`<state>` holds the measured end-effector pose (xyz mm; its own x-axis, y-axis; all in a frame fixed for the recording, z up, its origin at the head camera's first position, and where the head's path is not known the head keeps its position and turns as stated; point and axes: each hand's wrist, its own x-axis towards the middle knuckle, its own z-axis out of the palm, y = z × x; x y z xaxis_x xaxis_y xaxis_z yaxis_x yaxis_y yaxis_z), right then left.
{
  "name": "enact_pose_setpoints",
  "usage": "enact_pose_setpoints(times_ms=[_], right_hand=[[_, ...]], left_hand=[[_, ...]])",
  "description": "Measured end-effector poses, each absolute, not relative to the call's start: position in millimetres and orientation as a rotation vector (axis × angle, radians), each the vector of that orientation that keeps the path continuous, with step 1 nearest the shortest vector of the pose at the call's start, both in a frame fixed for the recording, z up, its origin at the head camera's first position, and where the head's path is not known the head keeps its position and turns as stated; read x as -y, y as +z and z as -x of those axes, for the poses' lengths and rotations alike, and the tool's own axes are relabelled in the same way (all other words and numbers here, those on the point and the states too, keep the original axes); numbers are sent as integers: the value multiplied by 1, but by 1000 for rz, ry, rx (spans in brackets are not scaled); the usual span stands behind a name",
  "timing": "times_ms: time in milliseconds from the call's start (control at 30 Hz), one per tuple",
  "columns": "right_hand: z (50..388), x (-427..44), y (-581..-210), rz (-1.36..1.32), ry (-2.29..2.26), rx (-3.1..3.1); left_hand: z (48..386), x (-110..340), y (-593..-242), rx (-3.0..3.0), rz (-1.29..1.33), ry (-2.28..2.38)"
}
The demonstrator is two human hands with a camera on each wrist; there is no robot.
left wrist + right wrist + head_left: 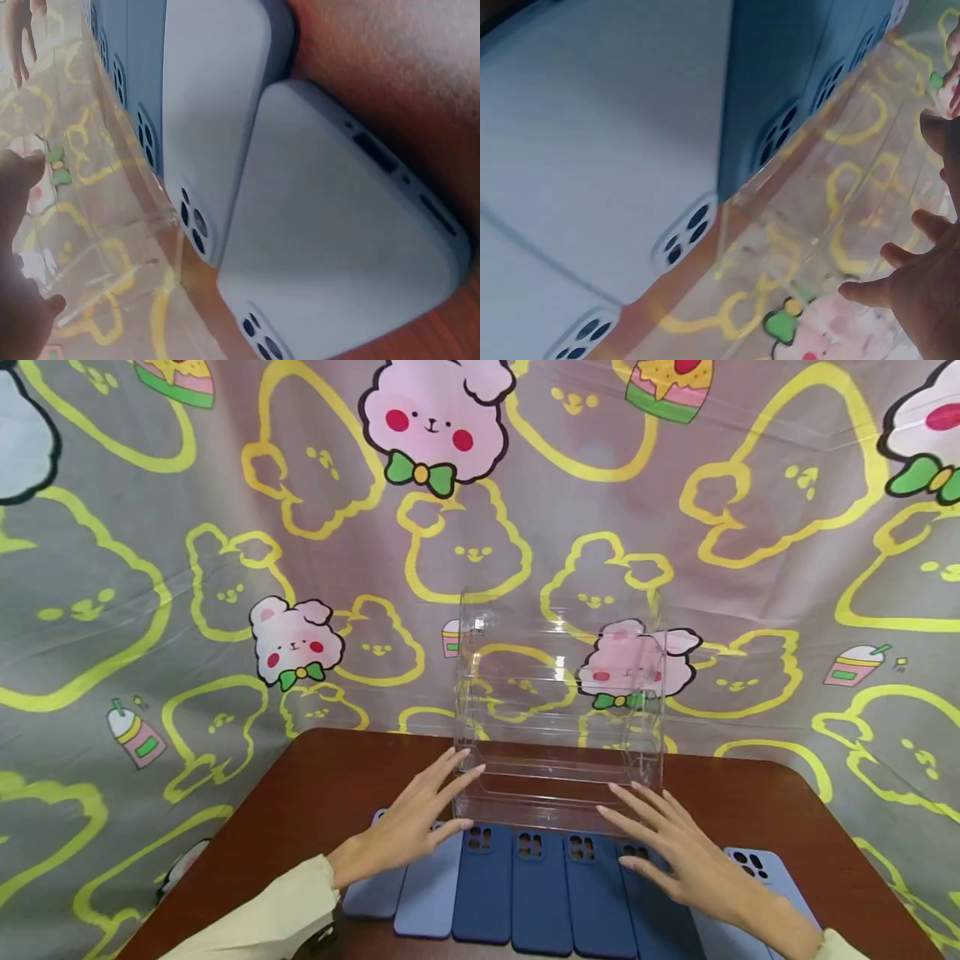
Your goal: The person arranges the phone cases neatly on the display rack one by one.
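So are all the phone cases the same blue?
No, the dark blue phone cases lie between light blue phone cases.

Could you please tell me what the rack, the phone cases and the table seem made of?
Rack: probably glossy clear acrylic; it glints and the backdrop shows through.
Phone cases: matte, perhaps silicone or plastic, given their soft sheen.
Table: perhaps smooth wood or laminate, given reddish-brown streaks.

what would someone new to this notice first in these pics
Likely the cartoon-animal cloth, filling the background behind the table. Next, the clear rack on the table, the left hand and right hand near its lower corners. In front of it lies a row of light and dark blue phone cases.
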<state>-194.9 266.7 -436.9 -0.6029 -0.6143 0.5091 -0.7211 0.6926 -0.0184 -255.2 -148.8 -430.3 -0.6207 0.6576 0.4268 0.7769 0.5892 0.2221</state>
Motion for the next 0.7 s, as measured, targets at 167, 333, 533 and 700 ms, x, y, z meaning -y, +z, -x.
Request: enact_pose_setpoints(times_ms=[167,333,533,700], right_hand=[[198,-292,-432,-972,312,2388],[201,-315,-426,-831,274,2362],[200,-333,-432,-577,330,2505],[197,-349,-440,-321,406,2761]], left_hand=[[263,148,-427,2546,1063,-771],[278,145,-415,2553,909,-1029],[293,144,-411,2566,835,-1295],[299,146,-413,2571,788,-1433]])
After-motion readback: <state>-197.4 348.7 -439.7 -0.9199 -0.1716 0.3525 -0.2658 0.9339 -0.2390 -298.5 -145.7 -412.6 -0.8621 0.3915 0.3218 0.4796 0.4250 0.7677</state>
